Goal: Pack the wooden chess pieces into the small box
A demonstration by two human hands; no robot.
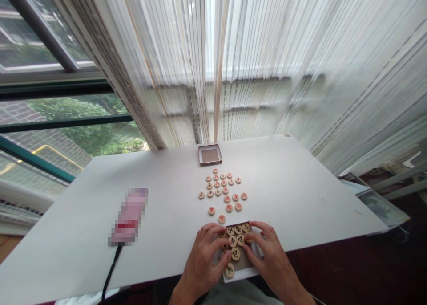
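Note:
An open shallow box [246,262] sits at the table's near edge, partly filled with round wooden Chinese chess pieces [235,254] bearing black characters. Over its left side curves my left hand [205,254], with the thumb and fingertips closed around a piece in the left column. My right hand [268,251] reaches in from the right, its fingertips and thumb closed on a piece by that wall. Both hands partly hide the pieces they touch. Beyond the box, several loose pieces [225,191] lie spread on the table, mostly with red characters and some with black.
The box lid [210,155] lies inside-up farther back on the white table [167,233]. At left is a blurred-out pink device [129,216] with a black cable [111,269]. Sheer curtains [250,73] hang behind the table, beside a window at left.

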